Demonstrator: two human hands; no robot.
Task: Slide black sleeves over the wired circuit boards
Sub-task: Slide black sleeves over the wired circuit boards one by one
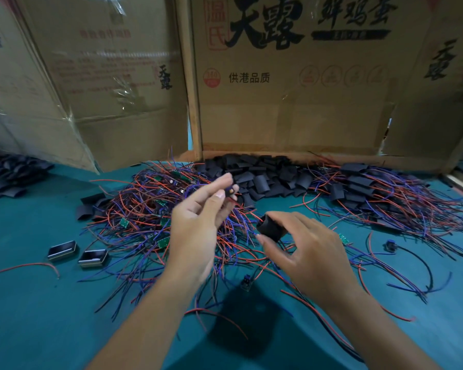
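My left hand (198,222) is raised over the wire pile and pinches a small dark part with a brass tip (230,192) between thumb and fingertips; red and purple wires trail down from it. My right hand (308,252) grips a black sleeve (270,227) between thumb and fingers, its open end facing left. The two hands are a short way apart. Under them lies a tangle of red and purple wires with small green circuit boards (163,243). A heap of loose black sleeves (262,174) lies behind.
Cardboard box walls (292,89) close off the back. More black sleeves (8,174) lie far left, and sleeved wired boards (358,185) are piled at the right. Two small dark rectangular blocks (76,253) sit on the teal table (38,316).
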